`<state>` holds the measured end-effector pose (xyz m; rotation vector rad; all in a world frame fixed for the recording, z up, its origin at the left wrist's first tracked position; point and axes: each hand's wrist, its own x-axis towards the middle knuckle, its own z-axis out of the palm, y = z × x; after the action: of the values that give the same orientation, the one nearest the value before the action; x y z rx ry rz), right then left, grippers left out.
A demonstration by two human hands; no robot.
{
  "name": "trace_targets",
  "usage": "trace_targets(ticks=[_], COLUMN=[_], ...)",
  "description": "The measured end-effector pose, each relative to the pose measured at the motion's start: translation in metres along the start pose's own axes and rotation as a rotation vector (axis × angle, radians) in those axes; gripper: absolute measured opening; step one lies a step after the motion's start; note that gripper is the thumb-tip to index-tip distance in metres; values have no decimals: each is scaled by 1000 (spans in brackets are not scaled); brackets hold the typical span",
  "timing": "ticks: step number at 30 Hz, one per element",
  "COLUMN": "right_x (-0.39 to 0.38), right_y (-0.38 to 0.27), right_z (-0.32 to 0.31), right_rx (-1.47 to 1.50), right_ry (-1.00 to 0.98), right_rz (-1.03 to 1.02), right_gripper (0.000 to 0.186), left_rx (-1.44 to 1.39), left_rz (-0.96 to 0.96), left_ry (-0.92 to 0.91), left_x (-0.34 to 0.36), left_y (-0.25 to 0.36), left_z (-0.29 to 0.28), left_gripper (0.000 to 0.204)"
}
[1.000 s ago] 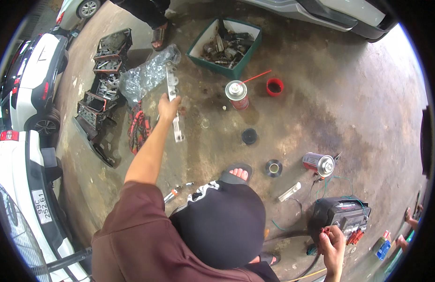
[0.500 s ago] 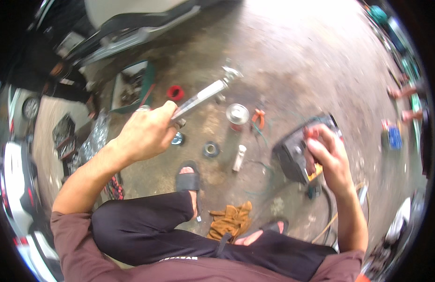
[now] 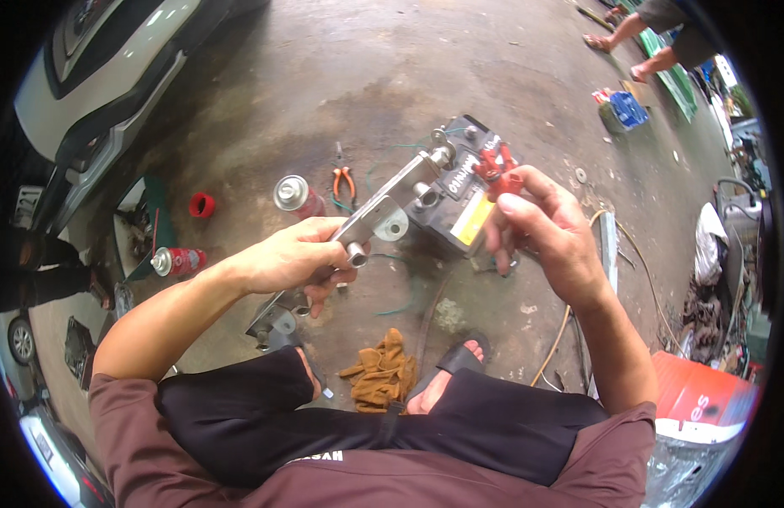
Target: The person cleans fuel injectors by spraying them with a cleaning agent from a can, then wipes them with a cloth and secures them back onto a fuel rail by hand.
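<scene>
My left hand point(image 3: 303, 258) is closed around a silver metal fuel rail point(image 3: 392, 203) with round sockets and bolt tabs along its side. The rail slants, its far end up and to the right. Between the thumb and fingers of my right hand point(image 3: 552, 229) is a red fuel injector point(image 3: 496, 169), close to the rail's far end but apart from its sockets. A black car battery point(image 3: 471, 222) with a yellow label stands on the floor behind the two parts, and the rail hides some of it.
Orange-handled pliers point(image 3: 344, 182), a spray can point(image 3: 292, 195), another red can point(image 3: 180, 261) and a red ring point(image 3: 201, 204) are on the floor. Brown gloves point(image 3: 382, 372) lie between my feet. A car point(image 3: 112, 93) stands at left; another person's legs point(image 3: 637, 42) show at far right.
My view has swung to the right. The rail has turned so that its sockets show, and its far end has come nearer my right hand. Both hands keep their hold.
</scene>
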<state>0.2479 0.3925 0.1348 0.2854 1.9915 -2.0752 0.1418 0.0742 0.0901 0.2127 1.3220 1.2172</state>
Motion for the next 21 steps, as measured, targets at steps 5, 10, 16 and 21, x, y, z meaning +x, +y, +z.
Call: trace_targets(ticks=[5,10,16,21], right_x=[-14,-10,5,17], right_y=[-4,11,60,79], right_z=[-2,-4,23,50], right_rx=[-2,4,316,607], right_ry=[-44,-106,-132,-404], right_rz=[13,-13,237,252], right_gripper=[26,22,33,78], left_rx=[-136,-211,-250,-561], left_rz=[-20,-8,45,2], left_ry=[-175,-228,-197,-381], left_x=[7,9,20,17], left_y=[2,4,-1,-44], left_z=[9,12,36,43], left_gripper=[23,25,33,44])
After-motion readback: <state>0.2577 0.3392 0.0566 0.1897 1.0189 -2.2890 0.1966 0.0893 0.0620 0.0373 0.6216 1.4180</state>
